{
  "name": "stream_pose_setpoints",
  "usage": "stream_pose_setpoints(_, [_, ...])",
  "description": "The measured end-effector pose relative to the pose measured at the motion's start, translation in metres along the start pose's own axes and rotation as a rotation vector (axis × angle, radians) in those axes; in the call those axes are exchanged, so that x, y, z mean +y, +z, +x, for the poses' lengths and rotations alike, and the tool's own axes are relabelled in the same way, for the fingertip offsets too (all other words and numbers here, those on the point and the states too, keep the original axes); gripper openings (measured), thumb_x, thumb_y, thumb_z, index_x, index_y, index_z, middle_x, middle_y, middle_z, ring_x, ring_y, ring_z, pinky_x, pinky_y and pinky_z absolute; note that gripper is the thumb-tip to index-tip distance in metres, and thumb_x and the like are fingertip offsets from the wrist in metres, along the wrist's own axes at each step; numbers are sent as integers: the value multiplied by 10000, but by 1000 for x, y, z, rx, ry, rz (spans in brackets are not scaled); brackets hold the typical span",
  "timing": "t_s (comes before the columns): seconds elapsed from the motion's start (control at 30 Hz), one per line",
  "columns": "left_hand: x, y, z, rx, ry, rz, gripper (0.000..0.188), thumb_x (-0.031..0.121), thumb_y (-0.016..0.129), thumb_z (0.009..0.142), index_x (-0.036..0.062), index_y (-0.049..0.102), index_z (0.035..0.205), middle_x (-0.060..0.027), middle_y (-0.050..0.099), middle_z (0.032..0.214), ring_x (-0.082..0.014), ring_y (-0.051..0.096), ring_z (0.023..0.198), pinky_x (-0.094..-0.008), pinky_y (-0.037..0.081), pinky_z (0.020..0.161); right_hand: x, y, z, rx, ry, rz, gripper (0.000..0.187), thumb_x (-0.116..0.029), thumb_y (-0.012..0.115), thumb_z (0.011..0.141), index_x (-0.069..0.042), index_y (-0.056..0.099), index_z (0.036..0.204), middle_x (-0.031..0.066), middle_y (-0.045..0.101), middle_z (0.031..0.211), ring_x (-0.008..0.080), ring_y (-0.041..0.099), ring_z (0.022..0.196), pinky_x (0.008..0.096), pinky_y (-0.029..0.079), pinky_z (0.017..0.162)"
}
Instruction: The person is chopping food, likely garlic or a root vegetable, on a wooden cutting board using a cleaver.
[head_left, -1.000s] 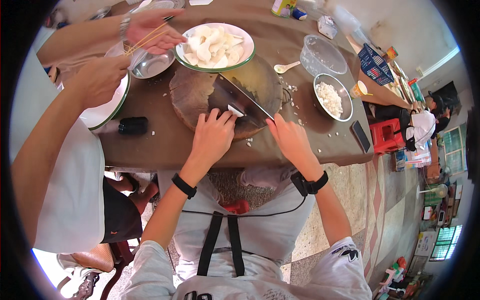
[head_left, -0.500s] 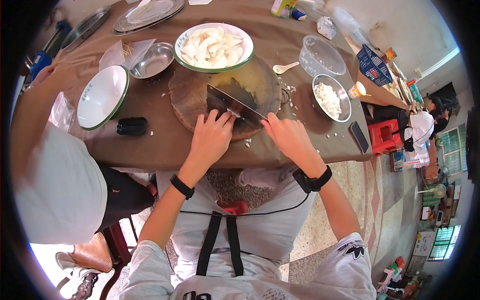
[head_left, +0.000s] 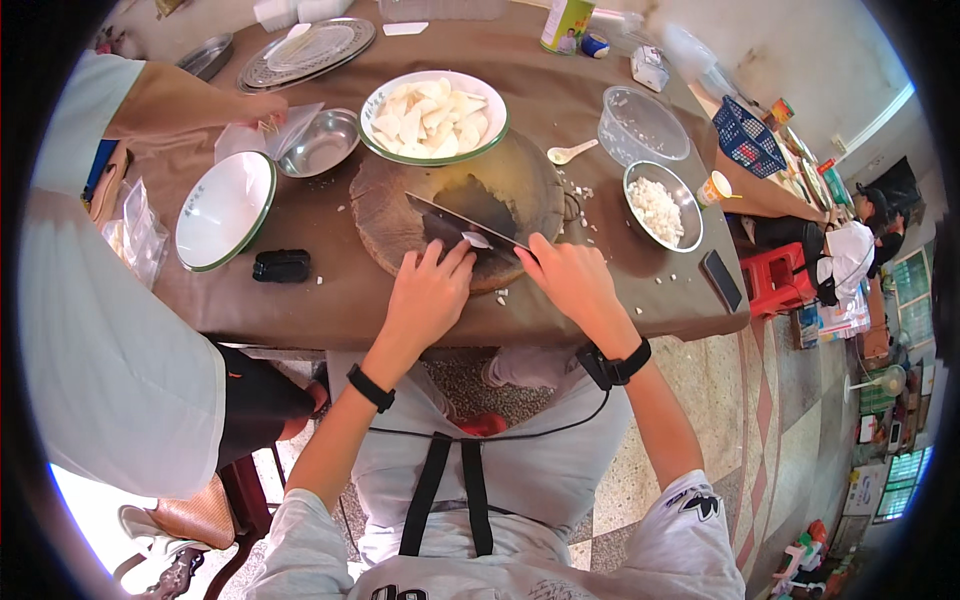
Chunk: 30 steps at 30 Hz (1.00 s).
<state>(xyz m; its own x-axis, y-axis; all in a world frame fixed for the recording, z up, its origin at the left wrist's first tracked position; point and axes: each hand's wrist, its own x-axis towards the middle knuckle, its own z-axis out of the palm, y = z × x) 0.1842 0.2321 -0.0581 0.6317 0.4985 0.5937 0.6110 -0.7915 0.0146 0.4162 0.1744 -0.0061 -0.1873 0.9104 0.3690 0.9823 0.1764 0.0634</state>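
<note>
My right hand (head_left: 572, 283) grips the handle of a cleaver (head_left: 465, 220), its dark blade lying slantwise over the round wooden chopping board (head_left: 382, 222). Against the near side of the blade, the bent fingers of my left hand (head_left: 428, 297) press a small white slice (head_left: 477, 240) to the board. The board has a dark, yellowish wet patch beyond the blade. Overlapping its far edge stands a green-rimmed white bowl (head_left: 436, 159) heaped with pale white slices. White crumbs are scattered to the board's right.
Right of the board are a metal bowl (head_left: 691, 197) of white dice, a spoon (head_left: 573, 152), a clear plastic tub (head_left: 640, 130) and a phone (head_left: 721, 280). To the left are a white bowl (head_left: 222, 215), a metal bowl (head_left: 335, 160) and a black case (head_left: 281, 265). Another person's hand (head_left: 262, 108) reaches over the table.
The person at the left has stretched an arm farther over the table, toward the plastic bag. My view has shifted slightly; my hands, cleaver and slice keep nearly the same places on the board.
</note>
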Motion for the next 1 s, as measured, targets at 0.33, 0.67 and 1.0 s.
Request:
stream_pose_setpoints(0.33, [-34,-66,70,-87,-65,-507,278,157,756,911,92,741,1180,-105,755,1147,-324,685,1047,-429,536,946,10,7,-30,114,-104,-47,377,-419,745,940,-108,565,823,47,651,661,264,686,550,382,520,485])
stream_pose_setpoints(0.67, [-71,18,101,-745,-47,-539,301,208,651,931,64,777,1163,-144,783,1015,-333,731,979,-436,563,895,12,13,-30,44,-161,-104,380,-451,773,895,-116,593,904,31,654,760,216,710,687,344,552,612])
stream_pose_setpoints(1.0, [-88,16,99,-448,-279,-850,300,76,683,948,-17,716,1231,-156,762,909,-246,704,738,-376,573,736,35,-17,-55,182,-49,-10,284,-392,775,904,-136,653,900,30,661,720,242,699,644,386,533,564])
